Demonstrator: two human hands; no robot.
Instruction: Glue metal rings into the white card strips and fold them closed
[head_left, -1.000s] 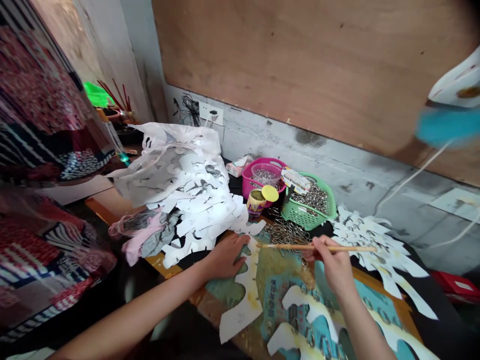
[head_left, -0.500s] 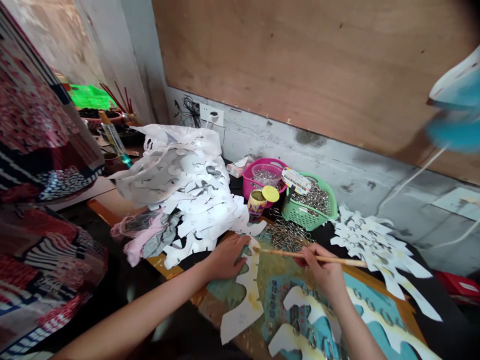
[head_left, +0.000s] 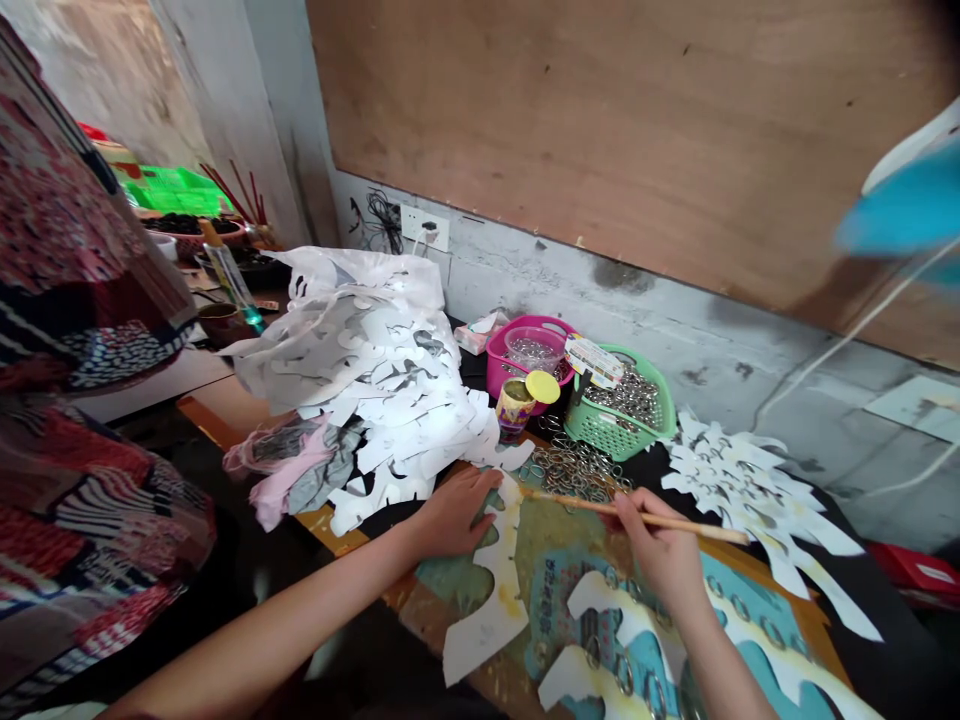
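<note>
My left hand lies with its fingers spread over the upper left edge of a curved white cut-out piece with yellowish smears. In my right hand is a thin wooden stick, pinched between thumb and fingers. Its tip points left, at the upper right edge of the piece; whether it touches is unclear. Under the tip area, several loose metal rings lie in a heap. In front of my right forearm, more white cut-outs carry metal rings along their smeared edges. An open tin with a yellow lid stands behind.
A large pile of white cut-outs lies at the left, with pink and grey cloth beside it. Pink and green baskets hold metal parts. Ringed cut-outs fan out at right. A person in patterned clothing is at far left.
My right hand and the stick have shifted slightly right, drawing the tip from on the piece to its right edge. My left hand stays put. The person's clothing at left has moved a little.
</note>
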